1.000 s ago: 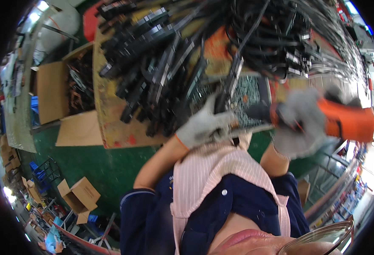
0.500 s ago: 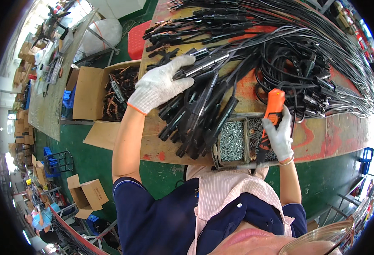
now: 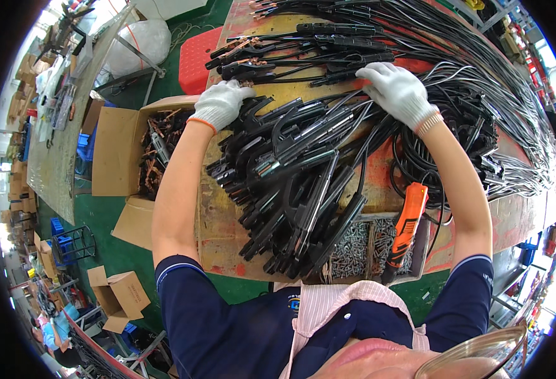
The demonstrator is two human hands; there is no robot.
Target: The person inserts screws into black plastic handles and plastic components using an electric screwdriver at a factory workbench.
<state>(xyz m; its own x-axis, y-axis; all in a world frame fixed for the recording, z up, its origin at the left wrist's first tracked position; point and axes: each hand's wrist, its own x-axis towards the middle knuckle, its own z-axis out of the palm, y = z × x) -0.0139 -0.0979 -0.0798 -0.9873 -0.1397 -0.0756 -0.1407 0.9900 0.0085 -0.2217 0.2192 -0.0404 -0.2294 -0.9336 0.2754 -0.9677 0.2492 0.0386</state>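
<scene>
My left hand (image 3: 220, 105), in a white knit glove, is at the left end of the far row of black welding electrode holders (image 3: 347, 43), by their bare copper tips. Its fingers look loosely apart, partly hidden. My right hand (image 3: 394, 93), gloved too, reaches over the cables with fingers stretched leftward, at the handles of that row. Between my arms lies a thick pile of black electrode holders (image 3: 303, 145) with dark cables trailing to the right. An orange and black power screwdriver (image 3: 408, 221) rests, untouched, across a box of screws (image 3: 352, 246) near the table's front edge.
Grey and black cables (image 3: 511, 82) sweep along the table's right side. A carton (image 3: 117, 151) of copper-coloured parts stands left of the table, near a red stool (image 3: 197, 60). Another open carton (image 3: 123, 297) lies on the green floor (image 3: 95, 218).
My right hand has let go of the screwdriver and moved up and left to the far holders. My left hand has left the near pile, moving leftward. The screwdriver lies on the screw box.
</scene>
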